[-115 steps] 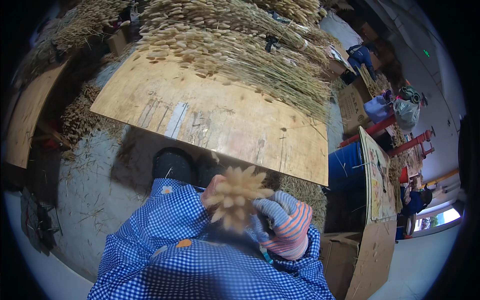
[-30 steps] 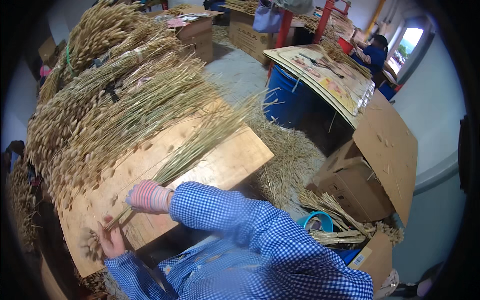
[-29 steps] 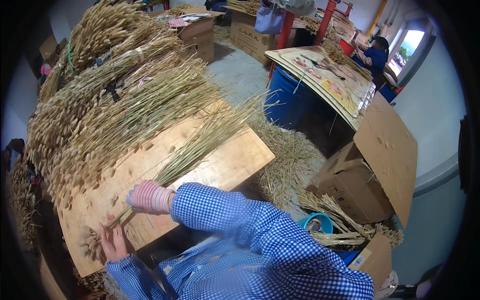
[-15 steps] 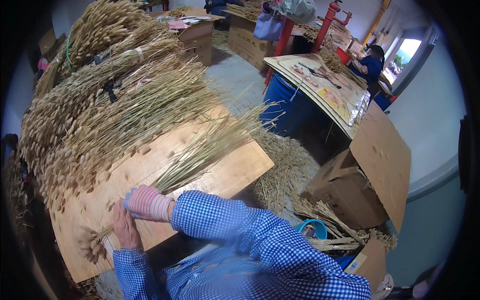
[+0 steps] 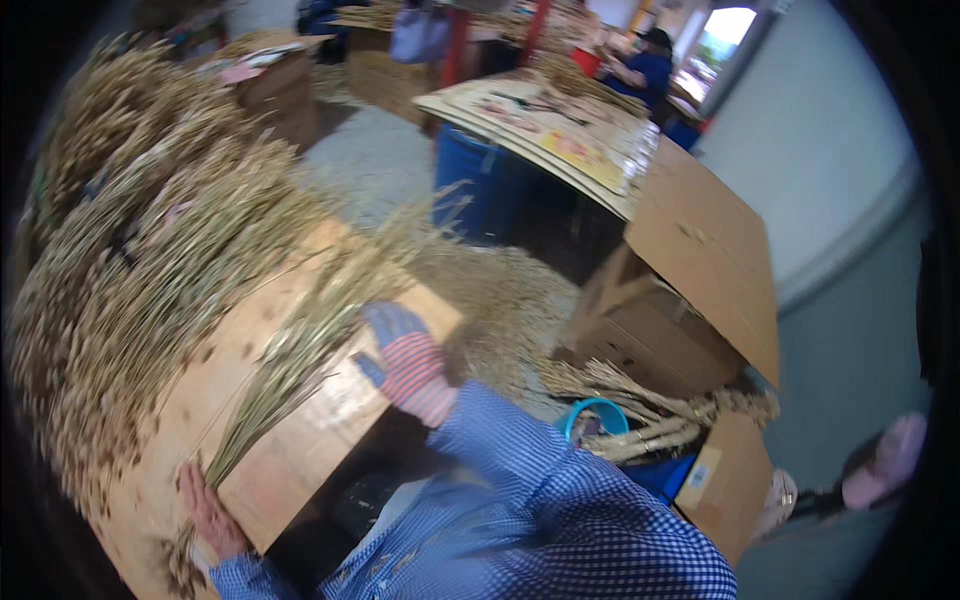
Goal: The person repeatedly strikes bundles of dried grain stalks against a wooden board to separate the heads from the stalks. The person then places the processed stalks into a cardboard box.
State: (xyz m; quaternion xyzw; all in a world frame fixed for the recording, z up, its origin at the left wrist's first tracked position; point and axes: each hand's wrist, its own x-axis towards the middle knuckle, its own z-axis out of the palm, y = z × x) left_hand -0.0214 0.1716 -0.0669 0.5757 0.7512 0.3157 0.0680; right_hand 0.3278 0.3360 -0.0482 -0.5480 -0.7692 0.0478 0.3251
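Observation:
A long bundle of dried grass stems (image 5: 290, 375) lies slantwise across the wooden board (image 5: 285, 470), its fluffy seed heads at the lower left. My bare left hand (image 5: 212, 515) is closed over the stems just above those heads. On the right, my right hand (image 5: 405, 350), in a striped grey and pink glove, is beside the upper stems near the board's right edge. Its thumb stands apart from its fingers, and nothing shows between them. Blur softens the glove's outline.
Heaped dried grass (image 5: 150, 240) covers the board's far left. A blue barrel (image 5: 470, 190) stands under a cluttered tabletop (image 5: 540, 125). Right of me are an open cardboard box (image 5: 660, 335), a turquoise bucket (image 5: 600, 405) and loose stalks (image 5: 660, 430). Another person (image 5: 650, 75) sits far back.
My right hand has left its place beside my left hand and moved up and right along the stems. My left hand stays near the seed heads. The whole view has shifted.

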